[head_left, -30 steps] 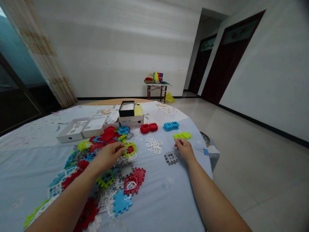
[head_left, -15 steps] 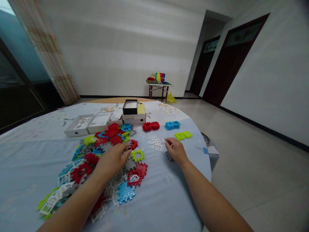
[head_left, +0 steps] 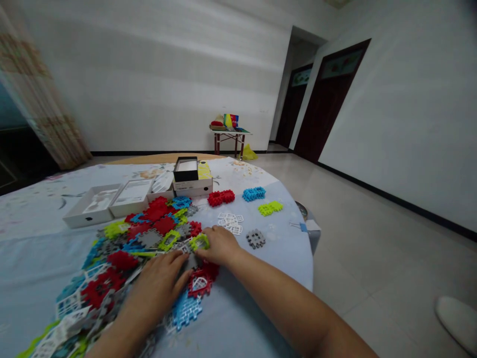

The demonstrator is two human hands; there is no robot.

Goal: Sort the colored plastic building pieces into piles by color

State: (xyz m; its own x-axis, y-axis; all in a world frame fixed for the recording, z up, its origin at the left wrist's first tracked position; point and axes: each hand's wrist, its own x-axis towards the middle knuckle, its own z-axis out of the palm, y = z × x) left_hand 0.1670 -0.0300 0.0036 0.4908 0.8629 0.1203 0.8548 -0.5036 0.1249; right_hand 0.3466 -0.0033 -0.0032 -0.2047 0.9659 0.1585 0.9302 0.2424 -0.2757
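My right hand [head_left: 221, 246] has come to the right edge of the pile of plastic building pieces, thumb and fingers closed on the edge of a yellow-green square frame piece [head_left: 199, 242]. My left hand [head_left: 160, 278] lies palm down over the pile, fingers stretched out and touching grey pieces. Close below the hands are a red toothed piece [head_left: 199, 283] with a white arched piece on it and a blue brick-patterned piece [head_left: 187, 309]. A grey toothed piece [head_left: 256, 238] lies apart, right of my right hand.
Sorted groups lie beyond the hands: white lattice pieces [head_left: 231, 223], red pieces [head_left: 221, 198], blue pieces [head_left: 254, 193] and yellow-green pieces [head_left: 270, 208]. Open white boxes [head_left: 91, 214] and a black box [head_left: 186, 175] stand behind the pile. The table's rounded edge [head_left: 311, 258] runs along the right.
My right hand has left the grey piece, uncovering it, and moved left to the yellow-green frame piece. My left hand has drawn back a little toward me. The view has turned right.
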